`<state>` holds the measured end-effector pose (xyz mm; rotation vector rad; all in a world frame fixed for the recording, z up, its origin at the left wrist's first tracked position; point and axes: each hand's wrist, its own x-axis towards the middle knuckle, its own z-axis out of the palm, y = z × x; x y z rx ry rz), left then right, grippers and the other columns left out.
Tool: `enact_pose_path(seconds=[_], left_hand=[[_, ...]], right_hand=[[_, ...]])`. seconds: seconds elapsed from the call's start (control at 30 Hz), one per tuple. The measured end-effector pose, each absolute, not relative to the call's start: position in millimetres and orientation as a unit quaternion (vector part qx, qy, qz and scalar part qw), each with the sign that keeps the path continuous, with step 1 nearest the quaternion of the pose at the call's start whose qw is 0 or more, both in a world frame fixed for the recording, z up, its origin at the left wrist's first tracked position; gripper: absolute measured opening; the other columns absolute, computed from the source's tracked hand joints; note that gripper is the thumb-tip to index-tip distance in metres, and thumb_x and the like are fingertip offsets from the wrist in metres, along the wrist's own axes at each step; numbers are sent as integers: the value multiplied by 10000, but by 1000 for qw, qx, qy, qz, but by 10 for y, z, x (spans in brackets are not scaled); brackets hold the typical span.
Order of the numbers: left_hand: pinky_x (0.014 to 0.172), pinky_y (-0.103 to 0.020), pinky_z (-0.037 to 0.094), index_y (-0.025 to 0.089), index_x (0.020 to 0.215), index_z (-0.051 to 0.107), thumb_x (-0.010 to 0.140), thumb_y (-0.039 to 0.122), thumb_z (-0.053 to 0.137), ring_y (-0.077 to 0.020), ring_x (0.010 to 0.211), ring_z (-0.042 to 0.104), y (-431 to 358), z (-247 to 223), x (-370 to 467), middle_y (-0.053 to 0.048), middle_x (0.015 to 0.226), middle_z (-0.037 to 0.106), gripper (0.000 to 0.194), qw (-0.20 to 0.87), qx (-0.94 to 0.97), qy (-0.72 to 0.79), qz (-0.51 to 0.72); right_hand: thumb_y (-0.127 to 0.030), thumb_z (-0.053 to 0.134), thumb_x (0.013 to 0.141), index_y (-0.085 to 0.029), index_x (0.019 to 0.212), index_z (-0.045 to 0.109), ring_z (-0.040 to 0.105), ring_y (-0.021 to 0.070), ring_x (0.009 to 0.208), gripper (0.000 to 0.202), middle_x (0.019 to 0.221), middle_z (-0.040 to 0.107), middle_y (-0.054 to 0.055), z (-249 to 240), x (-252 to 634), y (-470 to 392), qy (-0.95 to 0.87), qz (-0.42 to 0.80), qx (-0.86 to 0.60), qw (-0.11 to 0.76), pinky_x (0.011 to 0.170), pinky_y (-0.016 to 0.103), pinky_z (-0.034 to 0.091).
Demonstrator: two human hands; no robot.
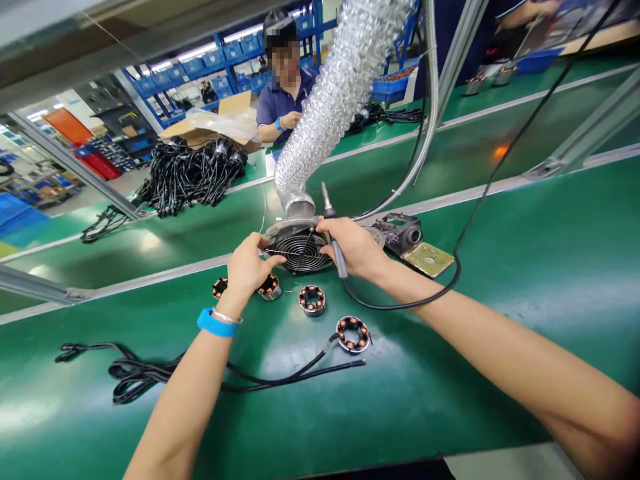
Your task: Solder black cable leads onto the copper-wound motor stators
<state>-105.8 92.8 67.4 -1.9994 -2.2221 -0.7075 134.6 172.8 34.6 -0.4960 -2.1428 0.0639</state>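
Observation:
A round fan with a wire guard sits at the lower end of a silver duct. At its left edge is my left hand, fingers closed on the rim. My right hand is at the fan's right edge and also holds a soldering iron, whose tip points up and away. Several copper-wound stators lie nearer me, one of them just below the fan. Another stator is joined to a black cable that runs left under my left forearm.
Right of the fan stands a dark soldering stand with a yellowish sponge. The iron's cord crosses over my right forearm. Black cables are heaped across the metal rail. A person sits opposite.

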Motion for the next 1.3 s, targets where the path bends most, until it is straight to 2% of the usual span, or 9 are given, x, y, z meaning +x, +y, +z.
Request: enact_pose_path(seconds=[0.07, 0.2, 0.47, 0.63, 0.73, 0.87, 1.0, 1.13, 1.3], left_hand=[[715, -295, 467, 205, 888, 554, 676, 429, 818, -215, 844, 648, 852, 631, -930, -19, 889, 682, 406, 63, -649, -719, -241], [619, -266, 407, 205, 808, 514, 646, 462, 831, -185, 736, 624, 695, 571, -731, 8, 786, 642, 438, 102, -654, -702, -263], [623, -280, 410, 192, 861, 541, 682, 471, 801, -201, 776, 630, 687, 444, -761, -14, 835, 640, 421, 121, -650, -698, -274], [717, -315, 476, 167, 1071, 538, 726, 411, 758, -201, 804, 618, 625, 520, -923, -49, 955, 621, 476, 32, -696, -657, -288], [753, -345, 510, 161, 1215, 473, 721, 243, 675, -185, 767, 608, 439, 564, -1054, -32, 911, 586, 540, -56, -708, -630, -313], [846, -355, 545, 182, 1092, 551, 709, 104, 516, -185, 930, 659, 115, 521, -1186, -79, 1088, 600, 392, -198, -670, -583, -415], [796, -308, 575, 191, 820, 640, 836, 158, 527, -192, 953, 688, -113, 408, -1121, -69, 1017, 697, 119, -175, -629, -622, -432], [805, -294, 594, 202, 930, 597, 841, 167, 573, -174, 879, 720, -216, 283, -953, -47, 990, 723, 99, -208, -633, -613, -424], [863, -304, 570, 215, 1007, 622, 858, 118, 505, -179, 968, 696, -267, 90, -845, -49, 1017, 724, 212, -135, -726, -581, -342]], right_hand=[[-95, 608, 821, -208, 1090, 544, 569, 244, 840, 299, 898, 590, 55, 266, 1438, 1770, -865, 24, -204, 458, 749, 369, 525], [-137, 583, 861, -219, 1071, 547, 546, 250, 875, 228, 960, 578, 67, 114, 1618, 1792, -849, 14, -219, 480, 772, 384, 512], [-168, 553, 897, -235, 1029, 549, 589, 239, 925, 148, 1011, 613, 61, 39, 1603, 1800, -837, 2, -214, 504, 812, 385, 534], [-222, 666, 844, -230, 1058, 528, 635, 257, 933, 254, 1046, 650, 81, 147, 1630, 1749, -837, 8, -197, 510, 815, 403, 556], [-218, 701, 815, -215, 1062, 514, 630, 287, 1029, 310, 1156, 632, 129, 198, 1690, 1578, -826, 11, -199, 528, 874, 442, 542], [-120, 658, 807, -215, 1042, 503, 663, 249, 942, 297, 1060, 666, 110, 145, 1820, 1080, -796, 37, -205, 568, 827, 398, 556], [-169, 658, 756, -183, 1109, 487, 665, 254, 949, 393, 1056, 648, 129, -35, 1920, 578, -829, 174, -169, 504, 821, 388, 565], [-172, 602, 778, -173, 1129, 479, 602, 289, 1130, 372, 1013, 646, 124, -169, 1888, 390, -871, 226, -147, 411, 894, 422, 548], [-136, 571, 812, -194, 1117, 483, 605, 275, 1126, 322, 962, 650, 103, -182, 1851, 448, -880, 210, -134, 406, 891, 421, 556]])
